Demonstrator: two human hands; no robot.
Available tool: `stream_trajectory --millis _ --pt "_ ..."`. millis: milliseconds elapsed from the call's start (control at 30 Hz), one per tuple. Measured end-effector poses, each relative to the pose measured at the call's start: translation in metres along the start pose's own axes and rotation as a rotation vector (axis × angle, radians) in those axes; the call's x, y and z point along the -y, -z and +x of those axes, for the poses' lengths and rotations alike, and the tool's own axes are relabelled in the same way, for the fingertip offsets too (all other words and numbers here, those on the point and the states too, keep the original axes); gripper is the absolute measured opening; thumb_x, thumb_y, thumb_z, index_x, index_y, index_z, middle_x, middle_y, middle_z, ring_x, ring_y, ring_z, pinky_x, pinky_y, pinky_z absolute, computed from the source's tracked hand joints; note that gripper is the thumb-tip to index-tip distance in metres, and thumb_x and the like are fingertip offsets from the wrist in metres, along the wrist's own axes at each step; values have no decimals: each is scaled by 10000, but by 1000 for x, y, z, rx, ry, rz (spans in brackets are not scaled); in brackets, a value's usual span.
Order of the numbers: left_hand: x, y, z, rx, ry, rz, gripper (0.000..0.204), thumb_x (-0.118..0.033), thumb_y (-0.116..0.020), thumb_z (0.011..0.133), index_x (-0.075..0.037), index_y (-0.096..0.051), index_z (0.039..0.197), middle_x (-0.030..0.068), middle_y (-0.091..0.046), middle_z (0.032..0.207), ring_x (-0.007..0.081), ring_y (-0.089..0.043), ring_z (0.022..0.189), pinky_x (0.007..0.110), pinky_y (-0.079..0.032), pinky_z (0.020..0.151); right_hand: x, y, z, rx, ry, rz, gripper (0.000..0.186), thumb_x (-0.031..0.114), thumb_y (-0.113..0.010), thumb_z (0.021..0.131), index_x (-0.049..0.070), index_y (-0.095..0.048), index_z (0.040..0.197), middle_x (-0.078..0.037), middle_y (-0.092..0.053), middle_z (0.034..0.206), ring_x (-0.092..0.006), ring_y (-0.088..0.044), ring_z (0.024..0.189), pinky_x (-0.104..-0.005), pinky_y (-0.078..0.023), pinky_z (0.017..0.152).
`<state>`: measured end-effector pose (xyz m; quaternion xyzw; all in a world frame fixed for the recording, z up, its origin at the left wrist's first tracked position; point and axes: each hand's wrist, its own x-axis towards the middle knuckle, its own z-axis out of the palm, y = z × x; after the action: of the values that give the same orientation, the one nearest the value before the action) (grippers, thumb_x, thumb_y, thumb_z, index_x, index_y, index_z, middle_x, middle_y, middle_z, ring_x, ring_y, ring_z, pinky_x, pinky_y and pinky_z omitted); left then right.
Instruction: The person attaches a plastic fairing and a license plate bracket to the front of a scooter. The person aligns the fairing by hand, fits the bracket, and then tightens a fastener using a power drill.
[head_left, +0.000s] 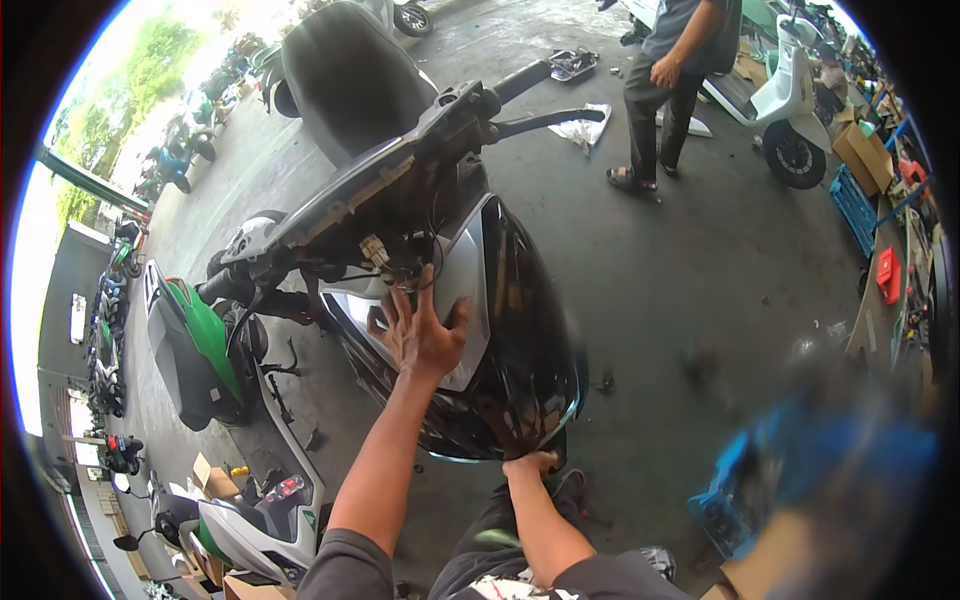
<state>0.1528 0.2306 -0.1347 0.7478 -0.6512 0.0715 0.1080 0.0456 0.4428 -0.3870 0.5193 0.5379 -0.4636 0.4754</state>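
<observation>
While left hand (425,335) spreads fingers (427,290) wide on silver panel (463,285) below handlebar (330,215), right hand (528,465) touches lower end of black fairing (535,335) at front of scooter (400,165); right fingers partly hidden, grip unclear.

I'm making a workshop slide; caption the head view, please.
Left hand spread over a scooter front panel, below a pale connector; right hand at the panel's lower edge.

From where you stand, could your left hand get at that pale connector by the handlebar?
Probably yes: the left hand is spread over the silver panel, its fingertips close to the pale connector, and nothing solid seems to lie between them.
</observation>
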Motion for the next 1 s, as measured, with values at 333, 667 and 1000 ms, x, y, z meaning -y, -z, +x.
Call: stream_trajectory --millis 333,667,1000 --pt "4 4 -3 42 14 -93 713 -581 -522 908 -184 -408 1489 215 -395 1449 385 -331 1368 672 -146 1059 1 -63 -86 37 1085 -583 621 470 -355 1026 43 -359 1477 -212 -357 1514 -391 -379 1372 -517 -310 1117" --pt "-12 -3 -3 54 -80 -78 695 -423 -472 983 -27 -274 1519 194 -368 1479 386 -313 1389 671 -117 1114 59 -109 -127 418 1929 -1329 686 527 -274 1023 38 -310 1501 -200 -382 1497 -395 -359 1382 -526 -235 1133" --pt "-33 16 22 207 -55 46 1045 -637 -604 831 64 -214 1501 259 -296 1502 414 -316 1376 580 -221 1128 48 -106 -132 538 1975 -1241 657 446 -378 1003 -9 -341 1476 -224 -425 1461 -392 -400 1353 -507 -267 1095"
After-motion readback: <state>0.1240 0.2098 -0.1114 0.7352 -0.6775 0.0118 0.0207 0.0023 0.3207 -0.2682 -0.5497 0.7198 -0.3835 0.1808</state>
